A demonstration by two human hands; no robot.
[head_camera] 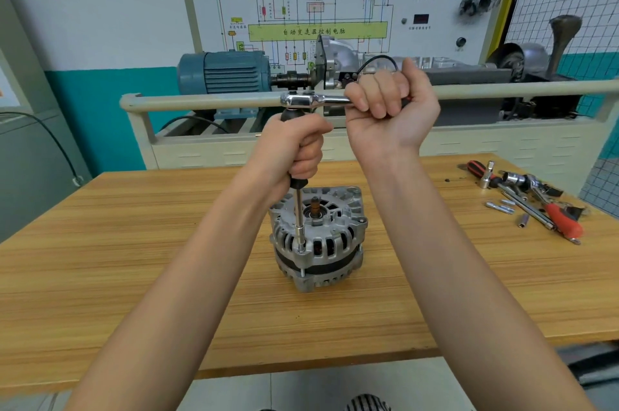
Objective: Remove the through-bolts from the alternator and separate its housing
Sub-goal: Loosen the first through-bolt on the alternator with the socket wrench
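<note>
At the middle of the wooden surface (134,243) the alternator (316,238) stands on end, shaft up, with a long driver (299,209) planted upright on a through-bolt (302,271) at its near-left rim. Left hand (294,149) wrapped tight round the driver's black grip, just above the housing; the bare shank runs down from the fist to a socket seated on the bolt head. To its right and higher, the right hand (390,99) is clenched on the handle of a ratchet (311,99) whose head sits on top of the driver. Hands apart, each clamped on its own tool. Judgement: the step is breaking this bolt loose. To do it well, bear straight down with the left hand so the socket stays square on the head, keep the shank plumb, and sweep the ratchet handle level; any lean would likely cam the socket off or tip the alternator, which nothing is pinning down. Farther right, near the surface's far edge, a heap of spare tools (532,196) and small bits lies well apart. Hard to make out: the bolt head itself, hidden under the socket; how the ratchet couples to the driver; the ratchet's direction setting; how many other bolts remain; one more shank shows at the right rim.
</note>
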